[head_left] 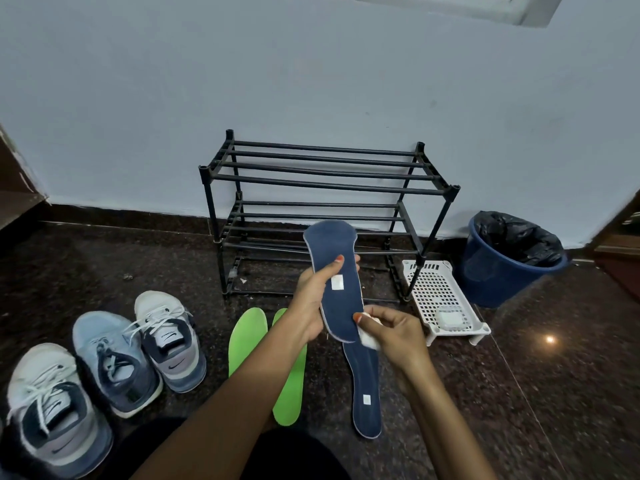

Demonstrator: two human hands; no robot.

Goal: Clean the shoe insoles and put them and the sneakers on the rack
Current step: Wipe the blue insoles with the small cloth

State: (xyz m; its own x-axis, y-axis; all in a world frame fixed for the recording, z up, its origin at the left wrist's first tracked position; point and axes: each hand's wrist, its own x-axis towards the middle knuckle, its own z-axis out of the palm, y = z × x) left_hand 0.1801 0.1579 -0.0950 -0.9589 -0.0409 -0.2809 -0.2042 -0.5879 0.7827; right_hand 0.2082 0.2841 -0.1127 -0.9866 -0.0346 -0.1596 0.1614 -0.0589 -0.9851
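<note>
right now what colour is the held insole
Insole is navy blue with a white label; head view.

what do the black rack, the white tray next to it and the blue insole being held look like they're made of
Black rack: slim round tubes with chunky corner joints, probably painted metal with plastic connectors. White tray: moulded plastic, matte, judging by its perforated grid. Blue insole: cloth-faced foam, likely; fuzzy matte top, pale edge.

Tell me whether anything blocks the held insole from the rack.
Nothing visible does. The left hand holds the dark blue insole up just in front of the rack, whose top bars are bare. The white basket sits by the rack's right leg, off the path.
</note>
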